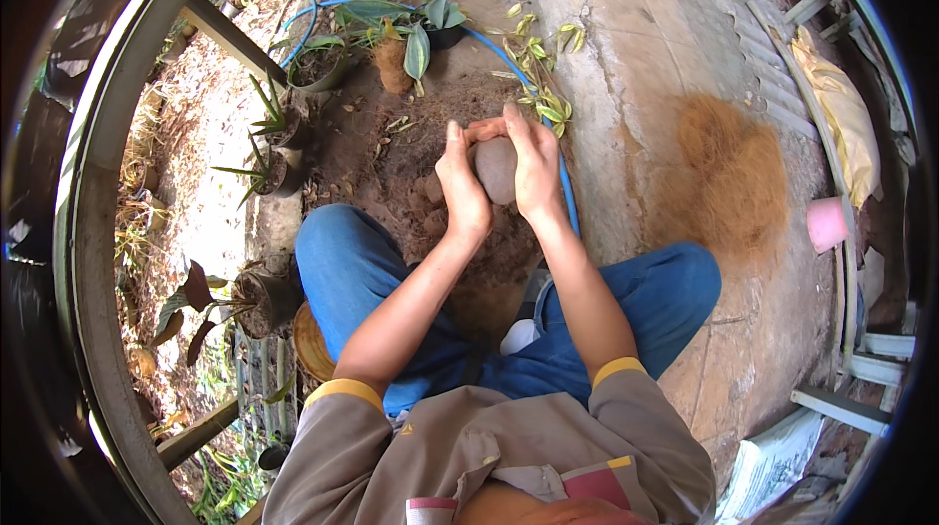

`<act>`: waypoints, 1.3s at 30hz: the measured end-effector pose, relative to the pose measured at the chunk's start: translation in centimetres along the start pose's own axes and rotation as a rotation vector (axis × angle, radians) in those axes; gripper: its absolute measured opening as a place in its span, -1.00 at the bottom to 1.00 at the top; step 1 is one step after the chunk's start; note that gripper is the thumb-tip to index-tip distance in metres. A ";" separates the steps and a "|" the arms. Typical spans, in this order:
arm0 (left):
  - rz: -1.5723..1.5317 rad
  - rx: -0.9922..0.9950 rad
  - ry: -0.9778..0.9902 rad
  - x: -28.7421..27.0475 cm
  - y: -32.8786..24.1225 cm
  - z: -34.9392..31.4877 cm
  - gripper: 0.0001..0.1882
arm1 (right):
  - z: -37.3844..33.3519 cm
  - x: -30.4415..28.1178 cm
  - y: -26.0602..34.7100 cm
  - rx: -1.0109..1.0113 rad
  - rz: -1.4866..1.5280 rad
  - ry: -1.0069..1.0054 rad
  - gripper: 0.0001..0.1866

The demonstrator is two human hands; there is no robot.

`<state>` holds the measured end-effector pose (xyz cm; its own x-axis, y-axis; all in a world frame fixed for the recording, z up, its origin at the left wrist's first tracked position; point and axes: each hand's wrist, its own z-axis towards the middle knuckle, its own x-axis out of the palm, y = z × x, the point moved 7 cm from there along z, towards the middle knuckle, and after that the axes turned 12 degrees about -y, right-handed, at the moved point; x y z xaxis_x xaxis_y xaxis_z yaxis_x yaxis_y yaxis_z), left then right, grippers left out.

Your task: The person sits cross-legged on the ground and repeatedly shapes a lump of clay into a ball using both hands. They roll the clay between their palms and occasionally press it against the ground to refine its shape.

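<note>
Between my cupped palms sits a smooth, round, grey-brown ball [496, 171] that looks like packed wet soil. My left hand [463, 183] presses its left side, and my right hand [533, 168] wraps its right side. The fingers curl round the far side of the ball, thumbs up. Below the hands lies loose dark soil [416, 149] with a few lumps, partly hidden by my left wrist. Beyond them stands a plant with broad leaves [417, 54], beside a fibre-wrapped brown ball [393, 65].
A blue hose [570, 197] curves round the soil on the right. Loose brown fibre [734, 173] is heaped on the concrete. Potted plants [279, 168] line the left edge by a railing. A pink pot [827, 224] and a yellowish sack [839, 119] are at the far right.
</note>
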<state>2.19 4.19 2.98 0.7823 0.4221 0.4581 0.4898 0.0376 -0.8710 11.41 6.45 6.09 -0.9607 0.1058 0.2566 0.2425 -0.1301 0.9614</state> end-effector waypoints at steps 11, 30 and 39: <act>-0.341 -0.357 0.002 1.1 0.0 0.6 -0.43 | 0.2 0.1 1.2 -0.178 0.109 0.037 -0.38; -0.132 -0.471 0.007 0.5 0.5 0.2 -0.16 | 0.3 0.8 -0.5 -0.117 -0.109 0.004 -0.59; -0.184 -0.754 0.014 -2.0 6.2 0.7 -0.16 | 1.5 -0.2 -4.8 0.222 -0.149 0.135 -0.48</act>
<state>3.38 4.25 -3.48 0.6652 0.4575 0.5901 0.7381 -0.5226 -0.4268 10.65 8.49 1.61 -0.9936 -0.0269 0.1100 0.1069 0.0977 0.9895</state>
